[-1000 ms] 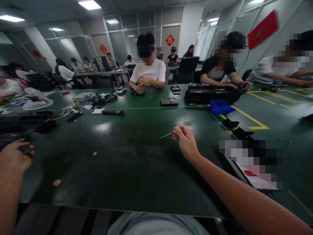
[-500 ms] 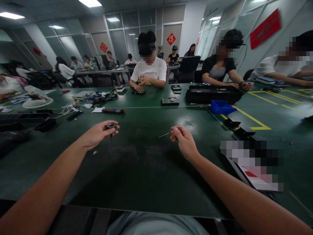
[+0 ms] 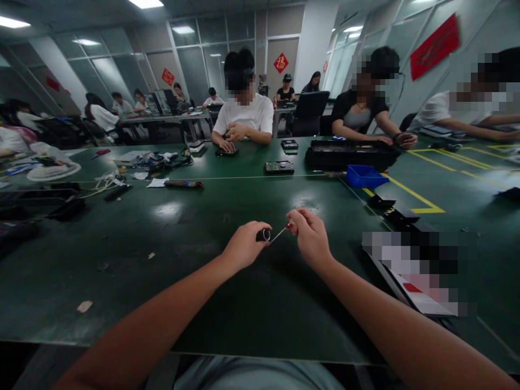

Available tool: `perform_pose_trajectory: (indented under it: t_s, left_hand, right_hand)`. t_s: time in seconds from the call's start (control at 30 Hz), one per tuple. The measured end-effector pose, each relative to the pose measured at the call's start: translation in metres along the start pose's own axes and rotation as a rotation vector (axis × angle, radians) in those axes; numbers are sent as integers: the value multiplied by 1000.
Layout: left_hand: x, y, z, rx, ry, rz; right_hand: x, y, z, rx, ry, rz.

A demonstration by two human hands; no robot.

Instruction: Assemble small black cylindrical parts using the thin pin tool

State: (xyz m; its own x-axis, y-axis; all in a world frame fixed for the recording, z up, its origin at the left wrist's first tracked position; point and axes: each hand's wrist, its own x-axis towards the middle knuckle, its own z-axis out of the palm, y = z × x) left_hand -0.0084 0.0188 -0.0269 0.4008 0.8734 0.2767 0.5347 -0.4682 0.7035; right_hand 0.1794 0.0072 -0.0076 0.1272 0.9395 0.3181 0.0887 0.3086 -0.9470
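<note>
A green desk (image 3: 260, 319) carries everything close by. Both arms reach over its near edge: the left arm (image 3: 162, 309) slants inward from the near left, the right arm (image 3: 385, 303) from the near right corner, so the wrists converge above the middle of the near half. On the wall past the desk's right side hangs a large red banner (image 3: 434, 47), its marks too faint to read. A long black casing (image 3: 349, 157) lies toward the far edge, right of centre. Near the right side rests a printed sheet (image 3: 422, 298), mostly pixelated, its writing illegible. Beyond the far edge, a red diamond sign (image 3: 280, 63) on a door reads 福. A hard drive (image 3: 279, 167) sits between the hands and the far edge.

The left hand (image 3: 242, 246) is curled, thumb and fingers pinching a short black cylinder (image 3: 263, 235) with its pale-rimmed end facing right. The right hand (image 3: 311, 235), fingers folded, grips a slim screwdriver (image 3: 278, 235) by its reddish handle. The shaft slopes down leftward, its tip just beside the cylinder; whether they touch cannot be told.
</note>
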Motion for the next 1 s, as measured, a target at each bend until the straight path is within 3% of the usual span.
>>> perform_pose_trajectory:
  t_s: [0.13,0.37,0.5,0.7,1.0]
  left_hand:
    - [-6,6,7,-52,-11,-48]
    - [-10,1,-5,-82,-15,25]
    - [-9,-9,-9,-93,7,-5]
    - [-8,-12,-10,-72,47,-26]
    - [-10,-12,-12,-43,82,15]
  right_hand:
    - [0,0,0,57,106,-47]
    - [0,3,0,54,101,-74]
    - [1,4,-1,118,134,-76]
    - [-1,7,4,24,31,-64]
    - [-4,4,4,27,63,-80]
